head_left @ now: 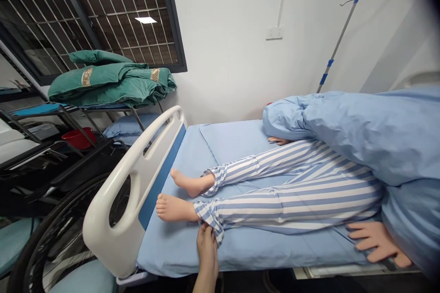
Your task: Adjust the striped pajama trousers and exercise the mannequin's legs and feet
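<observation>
My left hand (206, 243) reaches up from the bottom edge, its fingers closed on the near trouser cuff (215, 219) by the ankle. The blue-and-white striped trousers (275, 201) are on the legs of a mannequin-like figure lying on the bed. Both bare feet show, the near foot (176, 207) and the far foot (189, 182), toward the footboard. A light blue quilt (350, 123) covers the figure's upper body. From under it come the figure's near hand (378, 242), fingers spread, and part of its far hand (279, 140). My right hand is out of view.
The white footboard (103, 206) stands left of the feet, with a wheelchair wheel (37, 247) beyond it. Folded green quilts (113, 80) lie on a rack by the barred window, near a red basin (79, 138). An IV pole (338, 43) rises behind the bed.
</observation>
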`<state>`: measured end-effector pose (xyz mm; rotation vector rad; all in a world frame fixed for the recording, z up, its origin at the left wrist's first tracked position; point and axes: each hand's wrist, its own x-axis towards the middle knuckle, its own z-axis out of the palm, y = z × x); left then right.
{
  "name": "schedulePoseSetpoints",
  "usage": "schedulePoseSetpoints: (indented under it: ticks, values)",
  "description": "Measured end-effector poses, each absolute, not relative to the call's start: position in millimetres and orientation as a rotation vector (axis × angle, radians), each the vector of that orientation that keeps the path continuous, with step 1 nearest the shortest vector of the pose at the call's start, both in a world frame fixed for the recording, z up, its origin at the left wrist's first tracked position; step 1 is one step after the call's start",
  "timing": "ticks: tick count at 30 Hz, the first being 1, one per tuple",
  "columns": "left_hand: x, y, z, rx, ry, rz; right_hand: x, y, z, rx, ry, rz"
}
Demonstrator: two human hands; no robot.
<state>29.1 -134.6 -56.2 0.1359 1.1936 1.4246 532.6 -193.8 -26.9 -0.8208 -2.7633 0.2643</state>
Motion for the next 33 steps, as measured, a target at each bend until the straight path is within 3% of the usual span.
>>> schedulePoseSetpoints:
  ticks: [3, 7, 19, 27, 33]
  values:
    - [42, -137, -52, 0.036, 1.038, 1.354, 542, -185, -30, -0.352, -2.882, 0.553]
    - [64, -141, -51, -0.108, 0.889, 1.255, 534, -173, -15, -0.227, -2.923, 0.499]
    - [33, -141, -51, 0.013, 1.091, 1.255, 533, -173, -12, -0.370, -2.920, 0.784]
    - [4, -123, -42, -0.120, 1.058, 1.433, 532, -175, -16, -0.237, -2.884, 0.621]
    - [-5, -117, -45, -0.127, 0.888, 1.474, 541, -180, -29, -0.481, -2.786, 0.698]
